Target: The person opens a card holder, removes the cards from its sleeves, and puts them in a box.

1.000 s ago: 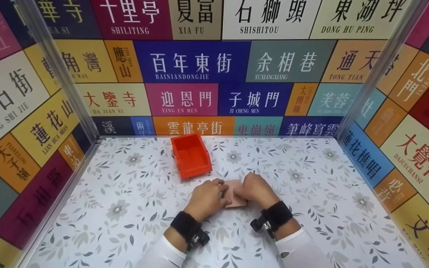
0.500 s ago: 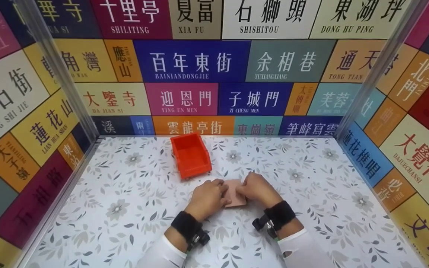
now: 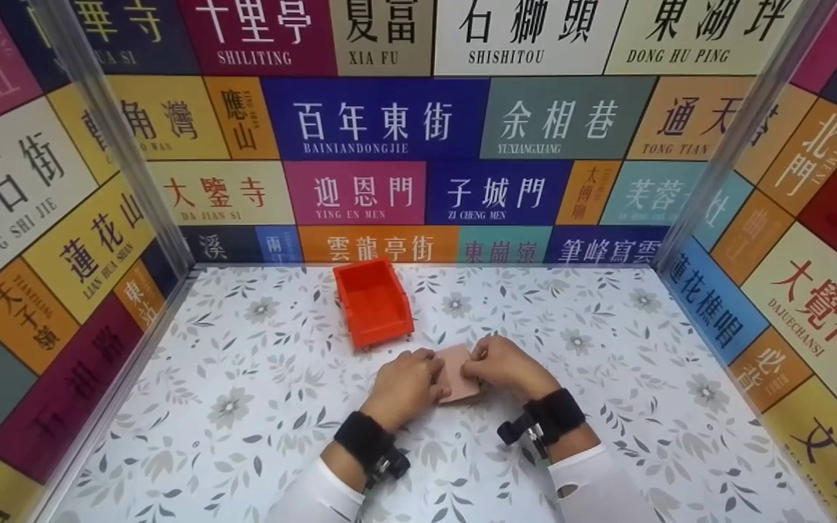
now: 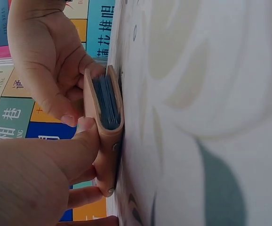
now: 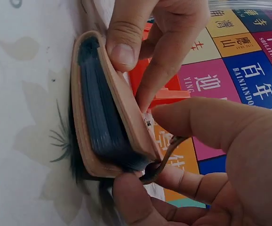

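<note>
A small pinkish-tan leather card holder (image 3: pixel 456 374) sits on the table between both hands, a little right of the middle in the head view. Its dark blue inner sleeves (image 5: pixel 98 108) show between the two covers, and a short strap (image 5: pixel 166 160) sticks out from one side. My left hand (image 3: pixel 404 385) grips its left side, with the thumb (image 5: pixel 123 55) on the upper cover. At the right side, my right hand (image 3: pixel 509 367) has its thumb and fingers curled about the strap and the corner beside it.
Behind the left hand stands an open red plastic bin (image 3: pixel 375 305). The tabletop (image 3: pixel 229 450) has a leaf-and-flower pattern. Panels with printed place names (image 3: pixel 382 120) wall it in at the back and both sides.
My right hand has shifted slightly to the right, baring more of the card holder's cover. The card holder has turned a little. The left hand stays almost where it was.
</note>
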